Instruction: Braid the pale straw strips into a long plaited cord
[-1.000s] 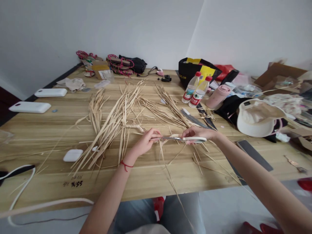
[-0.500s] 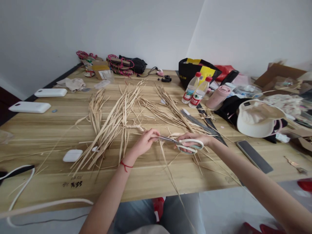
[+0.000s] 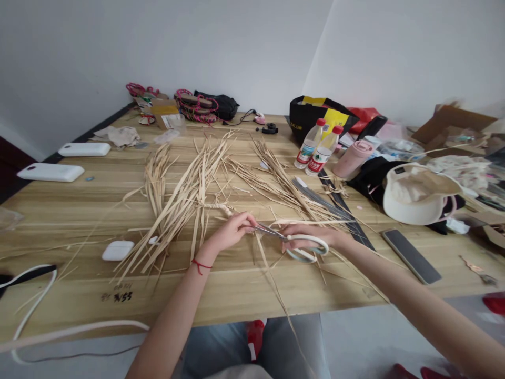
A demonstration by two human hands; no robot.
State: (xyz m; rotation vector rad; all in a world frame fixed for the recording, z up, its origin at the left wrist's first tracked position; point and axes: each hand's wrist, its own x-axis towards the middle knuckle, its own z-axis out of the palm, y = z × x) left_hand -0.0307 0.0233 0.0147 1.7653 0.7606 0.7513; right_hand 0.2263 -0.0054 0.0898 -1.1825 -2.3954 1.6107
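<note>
My right hand (image 3: 305, 237) is closed on a pair of scissors (image 3: 310, 250) with pale handles, its blades slightly apart and pointing left. Their tips reach the fingers of my left hand (image 3: 234, 231), which pinch the end of a braided straw cord (image 3: 223, 207). From under those fingers a long straw strand (image 3: 274, 287) hangs over the table edge. The cord runs left into a spread bundle of dry straw strips (image 3: 193, 195). What exactly lies between the blades is too small to tell.
More straw strips (image 3: 276, 176) lie behind my right hand. Two water bottles (image 3: 319, 155), a pink tumbler (image 3: 353, 158), a white cap (image 3: 414, 195) and a phone (image 3: 410, 255) are on the right. At left sit a white earbud case (image 3: 117, 250) and white oblong devices (image 3: 51, 172).
The scissor blades have opened a little and the handles have tilted slightly. My left hand has shifted slightly, still pinching the cord end.
</note>
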